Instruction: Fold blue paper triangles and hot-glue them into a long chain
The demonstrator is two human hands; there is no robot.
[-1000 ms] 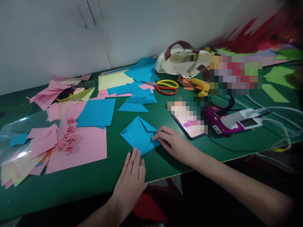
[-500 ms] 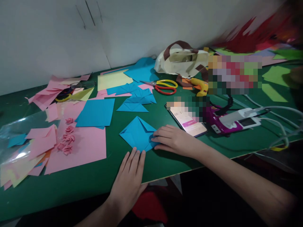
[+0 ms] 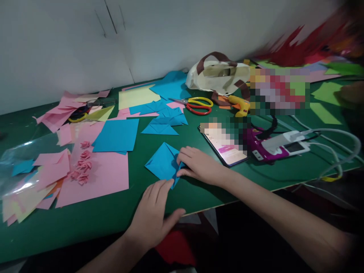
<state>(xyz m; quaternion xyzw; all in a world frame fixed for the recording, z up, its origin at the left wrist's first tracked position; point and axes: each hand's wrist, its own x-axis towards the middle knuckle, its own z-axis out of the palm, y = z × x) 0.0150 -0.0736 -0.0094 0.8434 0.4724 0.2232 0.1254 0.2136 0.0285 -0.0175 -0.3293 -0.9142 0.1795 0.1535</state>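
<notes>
A partly folded sheet of blue origami paper (image 3: 161,162) lies on the green table in front of me. My right hand (image 3: 200,167) pinches its right-hand flap between thumb and fingers, and that flap is lifted over toward the middle. My left hand (image 3: 153,210) rests at the near edge of the paper, fingers stretched out and thumb spread away, its fingertips touching the lower corner. Just beyond are folded blue paper pieces (image 3: 160,129). To the left lies a stack of blue squares (image 3: 117,135) on a pink sheet (image 3: 113,174).
Red-and-yellow-handled scissors (image 3: 199,106) and a yellow glue gun (image 3: 240,106) lie farther back, near a cream bag (image 3: 196,79). Right of my hands are a phone (image 3: 227,146) and a purple power strip (image 3: 261,148) with cables. Pink paper roses (image 3: 83,165) sit left.
My right hand has moved slightly left, bringing the paper's right corner inward. My left thumb has spread out, with the left fingers still at the near edge.
</notes>
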